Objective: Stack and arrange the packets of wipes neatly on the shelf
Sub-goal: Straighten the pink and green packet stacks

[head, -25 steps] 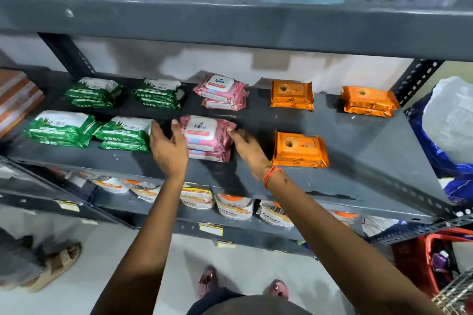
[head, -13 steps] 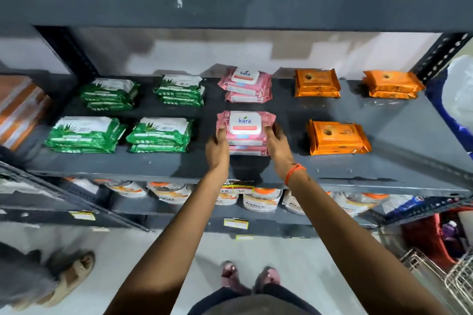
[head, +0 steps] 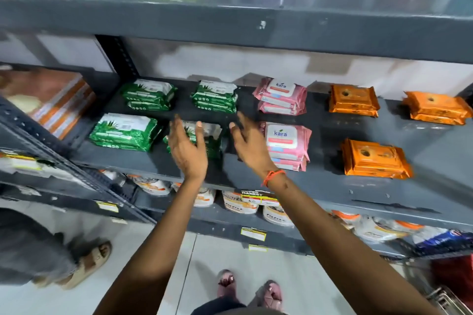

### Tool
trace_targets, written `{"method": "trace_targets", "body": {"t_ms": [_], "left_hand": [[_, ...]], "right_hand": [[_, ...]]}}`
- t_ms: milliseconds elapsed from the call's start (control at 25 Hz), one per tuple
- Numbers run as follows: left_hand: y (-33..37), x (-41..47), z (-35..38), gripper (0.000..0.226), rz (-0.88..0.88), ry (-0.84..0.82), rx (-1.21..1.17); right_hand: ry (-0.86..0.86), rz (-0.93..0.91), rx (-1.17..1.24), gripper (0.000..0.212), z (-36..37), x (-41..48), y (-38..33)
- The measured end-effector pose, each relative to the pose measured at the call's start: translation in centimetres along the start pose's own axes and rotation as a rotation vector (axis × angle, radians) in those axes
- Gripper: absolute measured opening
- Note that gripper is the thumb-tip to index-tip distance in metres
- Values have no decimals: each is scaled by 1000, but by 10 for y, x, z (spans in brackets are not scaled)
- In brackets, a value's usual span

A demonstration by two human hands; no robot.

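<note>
On the grey shelf [head: 320, 179] lie stacks of wipes packets in two rows: green stacks [head: 149, 94] [head: 216, 96] [head: 125, 132], pink stacks [head: 281, 96] [head: 288, 146] and orange stacks [head: 353, 101] [head: 437, 107] [head: 375, 160]. A fourth green stack [head: 212, 135] sits at the front, partly hidden by my left hand [head: 188, 147]. That hand is open in front of it, fingers spread. My right hand [head: 249, 144], with an orange wrist band, is open between the green stack and the front pink stack, holding nothing.
A lower shelf [head: 230, 227] holds white and orange pouches and price tags. An upper shelf [head: 230, 25] runs overhead with a green item. Boxes [head: 58, 105] fill the left bay. Another person's sandalled foot [head: 87, 263] is on the floor at left; my feet are below.
Both hands let go of the front pink stack and moved left to the front green stack. The camera view also shifted left.
</note>
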State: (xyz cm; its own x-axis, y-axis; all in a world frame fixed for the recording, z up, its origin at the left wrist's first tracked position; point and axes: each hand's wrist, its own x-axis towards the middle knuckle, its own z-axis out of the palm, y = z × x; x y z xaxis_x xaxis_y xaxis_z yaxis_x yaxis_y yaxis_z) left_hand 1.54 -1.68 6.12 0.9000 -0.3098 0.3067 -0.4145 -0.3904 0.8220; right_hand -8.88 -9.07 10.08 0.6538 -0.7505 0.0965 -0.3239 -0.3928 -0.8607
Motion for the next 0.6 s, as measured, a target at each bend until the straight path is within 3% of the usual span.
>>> {"method": "trace_targets", "body": {"t_ms": [80,280,480,600], "left_hand": [[-23,22,-8,54,-74,10,22],[-56,39,-12,44,-345,-91,-176],[-60,37,-14,44,-343,-120,-228],[-52,43,-20,50,-159,-85,-127]], "right_hand": [[-97,126,47,50,28,10,-4],[-112,425,203,60,74,20,-2],[-104,422,133,58,72,19,-6],[-117,312,-117,49,49,20,-17]]}}
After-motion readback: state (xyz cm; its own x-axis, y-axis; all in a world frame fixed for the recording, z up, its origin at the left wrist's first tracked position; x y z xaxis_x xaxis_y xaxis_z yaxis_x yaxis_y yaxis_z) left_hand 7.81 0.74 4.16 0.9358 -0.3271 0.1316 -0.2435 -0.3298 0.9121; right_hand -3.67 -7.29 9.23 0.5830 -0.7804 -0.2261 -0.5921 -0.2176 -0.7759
